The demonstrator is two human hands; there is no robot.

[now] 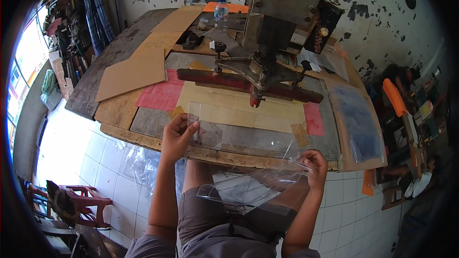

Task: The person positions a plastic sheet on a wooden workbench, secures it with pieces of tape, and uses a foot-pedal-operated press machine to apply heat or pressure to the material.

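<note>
1. The left hand (pixel 179 136) was over the near edge of the table (pixel 229 158), and it was gripping a clear strip (pixel 194 110) between the thumb and the bent fingers. The strip stood up above the thumb, its upper end in front of the cream sheet (pixel 239 113).

2. The right hand (pixel 315 167) was beside the near edge, more to the right. Its fingers were bent and pinched the right end of a clear film (pixel 273 185). This film hung in loose folds above the person's legs, in front of the table. Whether the strip and the film were one piece, I cannot tell.

3. Beyond the hands was the press (pixel 260 67). Its red bar (pixel 208 77) crossed above the cream sheet, and the hands were apart from it.

4. A red patch (pixel 160 93) lay at the left end of the cream sheet, and a smaller one at the right end.

5. On the left side of the table was a cardboard (pixel 133 74); on the right lay bluish clear sheets (pixel 356 124). A bottle (pixel 221 13) stood at the back.

6. More film lay on the tiled floor (pixel 98 162) — left of the legs — and a red stool (pixel 91 204) stood farther left.
</note>
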